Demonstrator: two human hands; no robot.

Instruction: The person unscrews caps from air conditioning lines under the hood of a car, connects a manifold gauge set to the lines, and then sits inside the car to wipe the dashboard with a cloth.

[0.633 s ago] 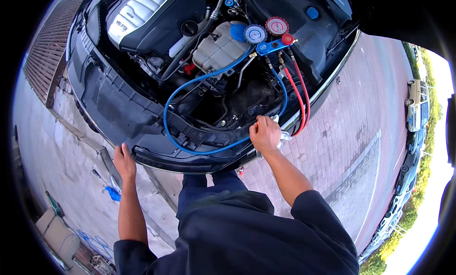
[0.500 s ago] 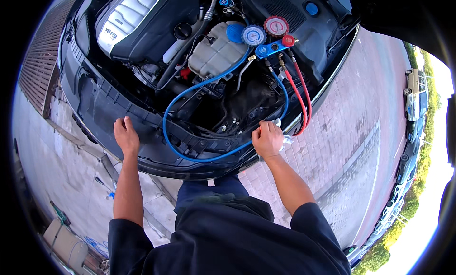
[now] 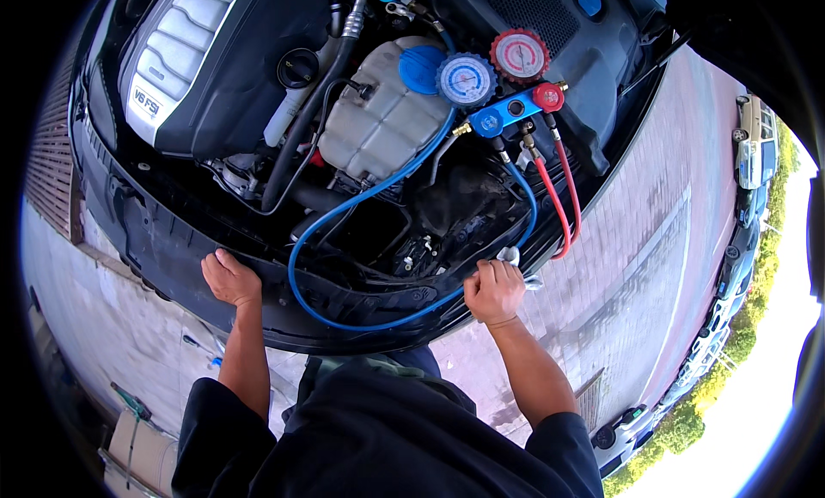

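Observation:
I lean over an open car engine bay (image 3: 172,249). My left hand (image 3: 230,279) rests flat on its black front edge, fingers apart, holding nothing. My right hand (image 3: 493,292) is closed around a small silver metal fitting (image 3: 509,257) at the edge of the bay, close to the blue hose (image 3: 344,210) that loops down from a manifold gauge set (image 3: 498,73) with one blue and one red dial. Two red hoses (image 3: 557,197) hang from the same set to the right of my hand.
A silver engine cover (image 3: 176,47) lies at the upper left and a pale coolant tank (image 3: 378,120) with a blue cap sits in the middle. Paved ground lies on both sides, with a cardboard box (image 3: 142,451) at lower left. Parked cars (image 3: 748,197) line the far right.
My view has moved closer over the engine bay. My left hand has come up from the bumper onto the front edge. My right hand stays closed at the same spot.

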